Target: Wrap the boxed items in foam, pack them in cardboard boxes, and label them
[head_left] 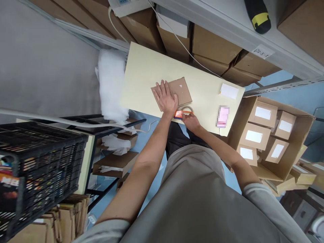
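My left hand [167,100] lies flat with its fingers spread on a small brown cardboard box [184,91], pressing on its left part. A small pale mark shows on the top of the box. Close to the front edge of the cream table [149,64], my right hand [191,122] is closed around an orange tape dispenser [178,114]. The dispenser sits just below the near side of the box, and part of it is hidden by my fingers.
To the right on the table lie a white label sheet [228,91] and a blurred pink item [223,116]. A large carton [301,135] of labelled boxes stands beyond. White wrapping [111,84] hangs at the left, above a black crate [50,168]. Shelved cartons [215,44] line the back.
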The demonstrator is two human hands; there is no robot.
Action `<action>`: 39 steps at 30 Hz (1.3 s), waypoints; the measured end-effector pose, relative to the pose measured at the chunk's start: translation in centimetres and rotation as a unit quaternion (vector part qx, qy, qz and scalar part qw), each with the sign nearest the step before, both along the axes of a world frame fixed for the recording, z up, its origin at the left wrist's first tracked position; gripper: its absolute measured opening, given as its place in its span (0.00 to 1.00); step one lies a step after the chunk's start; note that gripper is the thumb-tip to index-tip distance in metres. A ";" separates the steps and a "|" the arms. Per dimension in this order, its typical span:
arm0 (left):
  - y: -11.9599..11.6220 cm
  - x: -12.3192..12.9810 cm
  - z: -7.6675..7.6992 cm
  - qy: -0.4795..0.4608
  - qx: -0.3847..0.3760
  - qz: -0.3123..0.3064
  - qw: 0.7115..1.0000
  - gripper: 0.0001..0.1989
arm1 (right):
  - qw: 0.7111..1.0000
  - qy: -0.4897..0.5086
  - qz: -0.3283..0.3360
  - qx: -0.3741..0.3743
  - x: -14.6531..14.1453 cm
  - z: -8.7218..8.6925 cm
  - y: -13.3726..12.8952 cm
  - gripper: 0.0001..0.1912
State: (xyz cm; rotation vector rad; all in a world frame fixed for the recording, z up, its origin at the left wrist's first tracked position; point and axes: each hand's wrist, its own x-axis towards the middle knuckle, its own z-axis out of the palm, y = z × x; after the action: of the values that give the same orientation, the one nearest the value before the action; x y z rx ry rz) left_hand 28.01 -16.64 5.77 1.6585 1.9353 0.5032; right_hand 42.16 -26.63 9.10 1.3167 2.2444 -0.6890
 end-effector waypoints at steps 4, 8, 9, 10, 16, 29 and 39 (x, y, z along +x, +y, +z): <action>0.1 -0.1 0.2 -0.001 -0.002 0.001 1.000 0.39 | 0.999 -0.038 -0.021 -0.018 6.6 0.7 -0.9 0.26; 0.1 -0.2 0.0 -0.021 0.004 -0.008 1.000 0.39 | 0.994 -0.091 -0.055 -0.007 12.6 1.4 0.3 0.28; 0.1 -0.2 -0.1 -0.035 0.006 -0.011 0.999 0.40 | 0.994 -0.096 -0.057 -0.004 13.3 1.4 1.0 0.28; 0.1 -0.3 -0.1 -0.051 0.008 -0.014 0.999 0.40 | 0.993 -0.099 -0.062 0.000 13.5 1.3 1.8 0.28; 0.1 -1.1 -0.3 -0.089 0.036 -0.049 0.994 0.40 | 0.994 -0.086 -0.057 0.033 12.3 -0.4 4.7 0.28; -1.1 0.9 -0.7 -0.037 0.033 -0.151 0.987 0.43 | 0.999 -0.015 0.035 0.030 3.9 -0.9 2.1 0.26; -3.3 1.2 -0.5 -0.033 0.015 -0.198 0.979 0.43 | 0.999 0.017 0.041 0.008 1.9 -0.4 -1.0 0.23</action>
State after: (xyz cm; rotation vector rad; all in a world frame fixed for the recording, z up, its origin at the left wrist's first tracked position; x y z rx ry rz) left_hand 29.23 -19.98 5.29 1.9574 1.5002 0.4228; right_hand 44.11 -27.66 8.68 1.2206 2.3222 -0.6699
